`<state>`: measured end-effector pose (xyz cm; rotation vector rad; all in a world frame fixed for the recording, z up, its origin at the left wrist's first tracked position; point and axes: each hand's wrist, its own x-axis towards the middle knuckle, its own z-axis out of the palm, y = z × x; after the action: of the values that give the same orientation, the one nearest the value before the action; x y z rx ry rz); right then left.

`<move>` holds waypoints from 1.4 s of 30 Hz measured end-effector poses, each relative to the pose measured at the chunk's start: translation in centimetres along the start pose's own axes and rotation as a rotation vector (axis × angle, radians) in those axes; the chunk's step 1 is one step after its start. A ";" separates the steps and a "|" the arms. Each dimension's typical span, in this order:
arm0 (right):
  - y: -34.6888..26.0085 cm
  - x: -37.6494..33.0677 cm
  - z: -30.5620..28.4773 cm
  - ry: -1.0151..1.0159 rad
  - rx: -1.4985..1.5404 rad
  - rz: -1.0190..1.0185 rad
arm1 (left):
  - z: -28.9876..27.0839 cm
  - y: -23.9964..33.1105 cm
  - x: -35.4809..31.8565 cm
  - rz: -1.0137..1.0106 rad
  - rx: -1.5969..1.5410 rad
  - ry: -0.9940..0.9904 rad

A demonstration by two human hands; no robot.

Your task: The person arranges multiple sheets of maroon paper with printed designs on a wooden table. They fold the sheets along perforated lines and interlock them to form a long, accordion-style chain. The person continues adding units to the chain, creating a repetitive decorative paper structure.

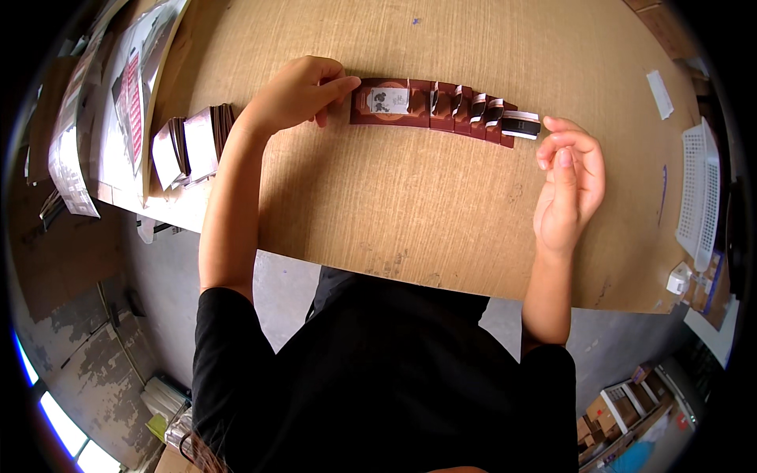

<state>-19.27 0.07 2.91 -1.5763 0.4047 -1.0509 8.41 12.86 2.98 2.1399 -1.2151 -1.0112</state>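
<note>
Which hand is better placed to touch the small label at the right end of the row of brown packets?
Probably the right hand: its fingertips are just beside the label. The left hand is at the row's far left end.

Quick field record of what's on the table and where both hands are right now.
Surface: bare wooden table
Row: overlapping flat brown packets with white labels
Left hand: fingers touch the row's left end
Right hand: loosely curled, empty, beside the row's right end, apart
Left edge: stack of silvery packets
Right edge: white plastic basket
</note>
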 end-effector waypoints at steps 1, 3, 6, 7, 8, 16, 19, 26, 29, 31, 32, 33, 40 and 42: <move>0.0 0.0 0.0 -0.003 0.004 0.004 | 0.1 0.1 -0.1 0.002 0.006 0.022; 0.0 0.0 -0.1 -0.009 0.011 0.013 | 0.2 0.2 -0.5 0.028 0.012 0.079; 0.2 0.0 0.1 0.022 0.003 0.018 | 0.0 0.6 -2.2 0.112 0.094 0.230; 0.3 0.0 0.1 0.022 0.008 0.022 | -0.3 0.4 -3.1 0.146 0.175 0.312; 0.3 0.1 -0.1 0.021 0.014 0.027 | -0.6 0.3 -4.2 0.179 0.256 0.393; 0.3 0.1 -0.5 0.039 0.011 0.028 | -5.1 -5.4 -12.6 -0.040 0.708 0.318; 0.5 0.1 -0.6 0.024 -0.002 0.033 | -4.8 -6.0 -13.1 -0.133 0.852 0.335; 0.9 0.0 -0.7 0.016 0.000 0.045 | -5.7 -6.5 -12.8 -0.102 0.688 0.367; 1.1 0.0 -0.9 0.012 -0.005 0.047 | -5.6 -6.7 -12.8 -0.098 0.722 0.374; 1.2 -0.1 -1.0 -0.007 -0.021 0.062 | -5.6 -7.2 -12.8 -0.108 0.753 0.387; 1.3 -0.1 -1.0 -0.017 -0.029 0.069 | -5.7 -7.2 -12.9 -0.109 0.757 0.387; 1.2 -0.1 -1.0 -0.006 -0.019 0.065 | -5.7 -7.1 -12.9 -0.111 0.761 0.388; 0.9 0.0 -0.5 0.002 -0.009 0.047 | -6.2 -6.0 -13.2 -0.065 0.708 0.480; 0.8 -0.1 -0.2 -0.020 0.000 0.055 | -5.6 -4.5 -13.1 0.093 0.735 0.547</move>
<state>-19.25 -0.22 2.14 -1.5657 0.4318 -0.9921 10.81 26.70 8.00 2.5929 -1.5065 0.1314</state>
